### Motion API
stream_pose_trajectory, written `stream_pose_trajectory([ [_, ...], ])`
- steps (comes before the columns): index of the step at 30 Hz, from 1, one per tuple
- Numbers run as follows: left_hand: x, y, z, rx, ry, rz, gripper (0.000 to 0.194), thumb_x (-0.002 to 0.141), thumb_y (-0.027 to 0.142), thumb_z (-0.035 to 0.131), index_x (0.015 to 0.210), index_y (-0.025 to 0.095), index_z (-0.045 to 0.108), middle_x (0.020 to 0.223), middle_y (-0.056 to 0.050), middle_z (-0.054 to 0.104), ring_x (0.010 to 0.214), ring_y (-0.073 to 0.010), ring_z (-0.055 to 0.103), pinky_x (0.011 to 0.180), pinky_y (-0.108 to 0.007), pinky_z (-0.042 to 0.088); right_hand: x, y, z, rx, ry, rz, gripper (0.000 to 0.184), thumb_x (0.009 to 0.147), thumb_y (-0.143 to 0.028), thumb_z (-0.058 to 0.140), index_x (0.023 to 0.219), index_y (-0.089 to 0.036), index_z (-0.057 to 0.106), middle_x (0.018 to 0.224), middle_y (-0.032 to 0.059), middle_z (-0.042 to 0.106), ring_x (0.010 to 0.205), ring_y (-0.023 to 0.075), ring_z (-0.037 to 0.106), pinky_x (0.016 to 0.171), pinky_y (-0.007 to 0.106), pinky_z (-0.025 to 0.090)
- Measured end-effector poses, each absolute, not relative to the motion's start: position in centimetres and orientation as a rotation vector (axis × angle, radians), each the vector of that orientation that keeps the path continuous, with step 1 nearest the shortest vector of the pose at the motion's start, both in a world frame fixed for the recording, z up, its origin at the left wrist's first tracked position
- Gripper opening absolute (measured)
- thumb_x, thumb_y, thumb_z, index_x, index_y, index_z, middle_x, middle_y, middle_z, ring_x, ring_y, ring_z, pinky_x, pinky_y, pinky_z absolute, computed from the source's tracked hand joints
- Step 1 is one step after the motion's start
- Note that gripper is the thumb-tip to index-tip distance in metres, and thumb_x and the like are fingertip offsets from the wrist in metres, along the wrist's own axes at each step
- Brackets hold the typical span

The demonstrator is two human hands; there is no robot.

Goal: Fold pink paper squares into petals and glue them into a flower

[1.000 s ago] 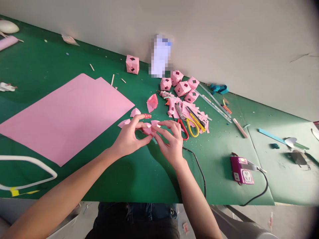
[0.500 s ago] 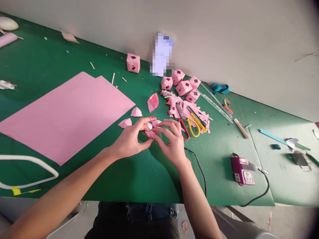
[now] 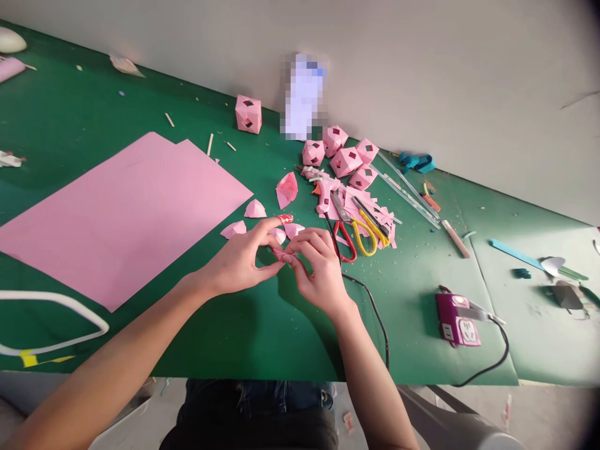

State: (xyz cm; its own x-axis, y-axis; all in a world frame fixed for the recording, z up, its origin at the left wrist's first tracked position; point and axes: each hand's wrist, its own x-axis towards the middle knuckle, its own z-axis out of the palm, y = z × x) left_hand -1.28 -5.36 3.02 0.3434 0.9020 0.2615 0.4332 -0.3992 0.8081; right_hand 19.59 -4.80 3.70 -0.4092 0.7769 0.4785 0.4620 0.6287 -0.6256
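Observation:
Between my two hands is a small folded piece of pink paper, mostly covered by fingers. My left hand pinches its left side; a red-patterned wrap covers one raised fingertip. On the other side, my right hand grips the paper between thumb and fingers. Just beyond the hands lie small pink folded paper pieces, one by my left knuckles, another farther back. A larger open pink folded piece rests behind them.
Large pink sheets lie left. Pink paper balls, a pink glue gun, scissors and paper strips are heaped right of centre. A phone-like blurred screen leans on the wall. A purple power socket stands right.
My right fingers have curled in closer around the pink paper, which now looks flatter and narrower. The view has shifted slightly; other things stay in place.

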Motion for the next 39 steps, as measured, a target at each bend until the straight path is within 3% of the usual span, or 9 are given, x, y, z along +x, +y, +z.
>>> stream_pose_trajectory([
  [8,-1.1,-5.5,4.3,1.706,1.019,1.084,0.07,0.088,0.024,0.08,0.148,0.026,0.045,0.089,0.005,0.079,0.093,-0.0196,0.08,0.114,-0.045,0.055,19.6,-5.1,4.3,-1.012,-1.813,0.956,0.013,0.102,-0.025,0.068,0.089,-0.025,0.066,0.093,0.0019,0.075,0.097,0.0236,0.065,0.094,0.043,0.05],
  [15,-1.4,-5.2,4.2,1.326,1.085,1.068,0.081,0.078,0.029,0.089,0.143,0.022,0.042,0.09,0.001,0.074,0.099,-0.0223,0.077,0.105,-0.042,0.059,19.3,-4.8,4.0,-1.07,-1.73,1.082,0.02,0.102,-0.039,0.066,0.088,-0.025,0.068,0.096,0.0044,0.074,0.1,0.025,0.065,0.095,0.043,0.049],
  [20,-0.9,-5.3,4.5,1.217,0.999,1.064,0.084,0.077,0.029,0.091,0.144,0.023,0.042,0.087,0.003,0.072,0.097,-0.0207,0.077,0.099,-0.038,0.061,19.1,-4.7,3.4,-1.013,-1.552,1.204,0.034,0.096,-0.057,0.074,0.084,-0.026,0.071,0.091,0.0045,0.074,0.1,0.0262,0.067,0.097,0.044,0.051],
  [24,-0.8,-5.1,4.5,1.097,0.979,1.109,0.082,0.077,0.034,0.093,0.142,0.023,0.044,0.088,0.003,0.073,0.094,-0.0206,0.078,0.091,-0.037,0.065,18.4,-5.1,3.0,-1.033,-1.437,1.266,0.034,0.099,-0.055,0.072,0.082,-0.025,0.07,0.09,0.0042,0.074,0.094,0.0239,0.069,0.093,0.042,0.054],
  [29,-0.6,-4.9,4.2,1.173,1.085,1.177,0.073,0.078,0.033,0.091,0.137,0.023,0.049,0.091,0.001,0.073,0.092,-0.0214,0.079,0.093,-0.04,0.066,18.4,-5.1,3.1,-1.19,-1.653,0.749,0.014,0.101,-0.039,0.072,0.103,-0.028,0.079,0.105,0.0071,0.079,0.105,0.0264,0.071,0.099,0.047,0.056],
  [32,-0.5,-5.0,4.0,1.305,1.162,1.167,0.07,0.079,0.034,0.09,0.137,0.024,0.051,0.091,0.001,0.074,0.092,-0.0215,0.079,0.094,-0.04,0.065,18.7,-5.0,3.2,-1.187,-1.727,0.426,0.015,0.102,-0.034,0.07,0.113,-0.032,0.081,0.11,0.0082,0.077,0.106,0.0275,0.07,0.099,0.05,0.057],
  [39,-0.7,-5.1,3.2,1.538,1.196,1.078,0.073,0.081,0.031,0.086,0.144,0.024,0.048,0.103,-0.003,0.081,0.097,-0.023,0.082,0.102,-0.043,0.064,19.1,-4.8,2.9,-1.116,-1.965,0.269,0.019,0.101,-0.027,0.072,0.114,-0.037,0.083,0.119,0.0077,0.075,0.121,0.0324,0.06,0.108,0.058,0.054],
])
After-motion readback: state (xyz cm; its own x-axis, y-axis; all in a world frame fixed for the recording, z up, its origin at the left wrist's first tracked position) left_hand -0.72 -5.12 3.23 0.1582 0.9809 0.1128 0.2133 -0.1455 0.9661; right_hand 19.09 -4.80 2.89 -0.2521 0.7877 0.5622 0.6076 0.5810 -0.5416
